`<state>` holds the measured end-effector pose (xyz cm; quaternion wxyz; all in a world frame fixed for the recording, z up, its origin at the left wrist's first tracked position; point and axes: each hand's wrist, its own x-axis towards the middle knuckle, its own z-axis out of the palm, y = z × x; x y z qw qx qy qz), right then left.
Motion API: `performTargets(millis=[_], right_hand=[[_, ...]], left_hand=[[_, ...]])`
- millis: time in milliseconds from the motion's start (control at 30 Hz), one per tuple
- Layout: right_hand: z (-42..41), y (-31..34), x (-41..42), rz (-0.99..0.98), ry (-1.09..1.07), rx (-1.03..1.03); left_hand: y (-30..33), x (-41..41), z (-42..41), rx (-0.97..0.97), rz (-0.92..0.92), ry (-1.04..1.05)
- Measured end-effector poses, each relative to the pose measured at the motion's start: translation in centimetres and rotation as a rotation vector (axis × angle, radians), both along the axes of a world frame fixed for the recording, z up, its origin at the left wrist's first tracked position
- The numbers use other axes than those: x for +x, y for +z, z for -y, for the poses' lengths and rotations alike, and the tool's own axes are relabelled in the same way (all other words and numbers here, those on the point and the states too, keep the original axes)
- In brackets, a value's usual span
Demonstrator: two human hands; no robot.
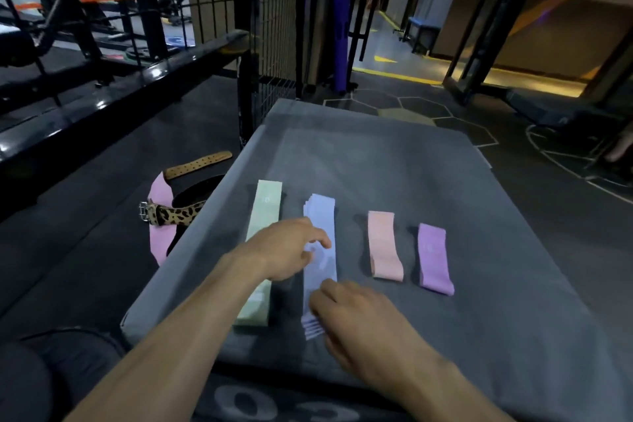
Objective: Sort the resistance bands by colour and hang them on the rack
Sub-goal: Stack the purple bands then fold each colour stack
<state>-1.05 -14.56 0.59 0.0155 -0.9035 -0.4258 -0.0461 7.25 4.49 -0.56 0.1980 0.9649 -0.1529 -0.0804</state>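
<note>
Four piles of flat resistance bands lie side by side on a grey padded platform (394, 161): pale green bands (265, 212) at the left, a stack of lavender-blue bands (320, 216), peach bands (384, 243), and purple bands (434, 259) at the right. My left hand (284, 248) rests over the middle of the lavender-blue stack and across the green pile, fingers curled on the fabric. My right hand (356, 322) presses on the near end of the same lavender-blue stack, whose layered edges fan out beneath it. Whether either hand grips the stack cannot be told.
On the dark floor left of the platform lie a pink band (160, 216), a leopard-print belt (174, 214) and a tan leather belt (197, 164). A black metal rack frame (113, 96) and wire-mesh panel (270, 27) stand behind left. A purple post (340, 17) rises beyond the platform.
</note>
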Motion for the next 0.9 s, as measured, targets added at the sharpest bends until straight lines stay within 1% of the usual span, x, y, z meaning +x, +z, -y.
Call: performTargets(millis=[100, 167, 233, 300, 400, 567, 667, 833, 900], right_hand=[[0.7, -0.2, -1.3, 0.056, 0.018, 0.034], [1.2, -0.4, -2.0, 0.100, 0.022, 0.015], [1.6, -0.8, -2.5, 0.154, 0.027, -0.003], [1.9, -1.5, -2.8, 0.190, 0.044, -0.009], [2.0, -2.5, -3.2, 0.248, 0.060, 0.002], [2.4, -3.3, -3.9, 0.335, 0.055, 0.074], [2.7, -3.5, -4.2, 0.356, 0.057, 0.082], [2.5, -3.4, -3.9, 0.312, 0.054, 0.086], [2.5, -2.9, -3.8, 0.272, 0.064, 0.073]], left_hand=[[-0.1, -0.7, 0.9, 0.079, 0.000, -0.004], [0.2, -1.5, 1.9, 0.121, 0.092, 0.059], [0.3, -1.9, 3.4, 0.233, 0.178, 0.154], [0.1, -2.2, 5.1, 0.342, 0.159, 0.250], [-0.4, -2.0, 6.9, 0.421, 0.103, 0.337], [-0.6, -2.0, 7.6, 0.405, 0.144, 0.365], [-0.7, -2.2, 7.4, 0.412, 0.147, 0.338], [-0.5, -2.2, 6.2, 0.438, 0.132, 0.295], [0.0, -1.9, 4.9, 0.388, 0.154, 0.238]])
